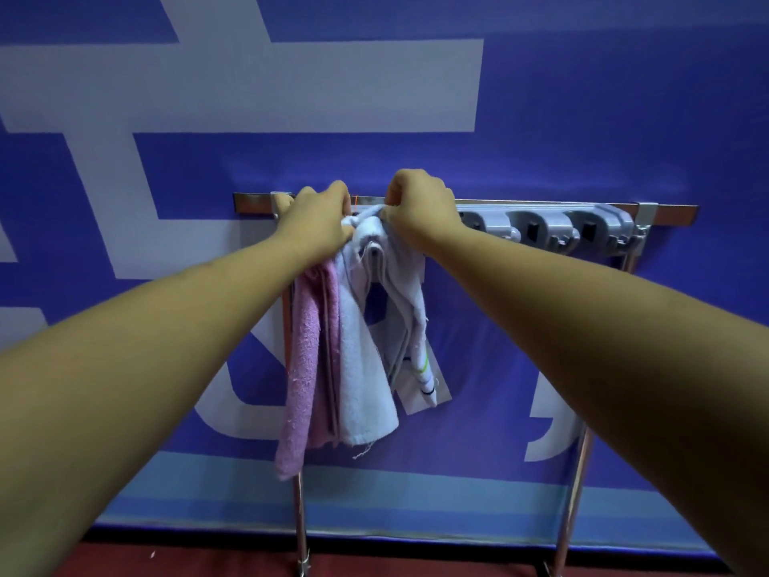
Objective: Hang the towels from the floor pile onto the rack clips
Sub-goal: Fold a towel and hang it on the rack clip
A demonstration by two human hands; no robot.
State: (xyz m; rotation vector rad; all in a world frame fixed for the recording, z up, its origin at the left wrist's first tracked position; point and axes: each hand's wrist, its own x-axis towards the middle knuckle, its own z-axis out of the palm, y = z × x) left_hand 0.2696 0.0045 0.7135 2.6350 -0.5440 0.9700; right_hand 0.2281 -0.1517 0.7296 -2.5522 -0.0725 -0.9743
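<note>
This looks like an indoor hall or staged work area: the whole background is a blue banner wall [582,118] printed with huge white lettering [249,85] and, near the bottom of the frame, a pale blue band [416,493]. Below runs a dark red floor [416,564] — on it, against the wall, stands a freestanding metal rack [574,493] with grey clips [541,229].

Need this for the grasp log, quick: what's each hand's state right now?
Left hand: closed, gripping the bunched top of the white towel at the rack.
Right hand: closed, pinching the same towel's top.
</note>
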